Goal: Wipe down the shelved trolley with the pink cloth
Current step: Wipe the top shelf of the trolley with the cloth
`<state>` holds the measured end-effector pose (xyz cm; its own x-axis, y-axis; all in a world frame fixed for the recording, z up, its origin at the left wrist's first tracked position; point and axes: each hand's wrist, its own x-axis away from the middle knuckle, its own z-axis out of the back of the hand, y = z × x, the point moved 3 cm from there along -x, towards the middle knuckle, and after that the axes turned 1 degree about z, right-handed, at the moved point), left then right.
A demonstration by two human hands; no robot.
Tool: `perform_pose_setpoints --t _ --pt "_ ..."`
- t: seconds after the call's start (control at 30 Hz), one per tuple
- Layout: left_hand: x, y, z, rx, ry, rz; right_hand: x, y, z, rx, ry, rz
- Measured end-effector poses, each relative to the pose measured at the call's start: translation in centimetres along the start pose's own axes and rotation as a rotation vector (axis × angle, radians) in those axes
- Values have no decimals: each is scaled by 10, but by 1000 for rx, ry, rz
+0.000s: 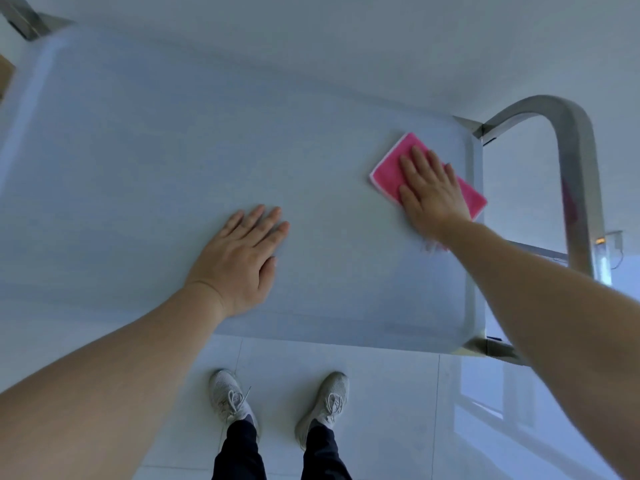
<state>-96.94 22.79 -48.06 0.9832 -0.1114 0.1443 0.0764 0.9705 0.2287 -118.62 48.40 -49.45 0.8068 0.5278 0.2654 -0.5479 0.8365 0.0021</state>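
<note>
Your right hand presses the pink cloth flat, fingers spread, at the far right corner of the trolley top shelf. Left hand flat, fingers together. Risk: cloth overhangs the right edge, could slip off; leaning may roll the trolley.

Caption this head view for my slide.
Right hand presses folded pink cloth on grey trolley top; left hand rests flat.

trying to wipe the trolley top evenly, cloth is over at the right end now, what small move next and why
Probably sweep the right hand and the pink cloth leftward across the top shelf. The cloth lies flat near the right end beside the metal handle, with bare shelf stretching left. The left hand lies flat mid-shelf and may need lifting.
</note>
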Motion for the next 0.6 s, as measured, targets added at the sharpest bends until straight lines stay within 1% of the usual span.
perform_pose_setpoints --t 0.17,0.3,0.4,0.6 --pt "1 -2 0 4 10 5 -54 -1 16 -58 39 -113" --pt "1 -1 1 3 16 -1 -65 -11 20 -72 59 -135" --pt "1 0 2 6 17 5 -61 -15 21 -60 50 -105" --pt "3 1 4 17 18 21 -32 -57 13 -19 50 68"
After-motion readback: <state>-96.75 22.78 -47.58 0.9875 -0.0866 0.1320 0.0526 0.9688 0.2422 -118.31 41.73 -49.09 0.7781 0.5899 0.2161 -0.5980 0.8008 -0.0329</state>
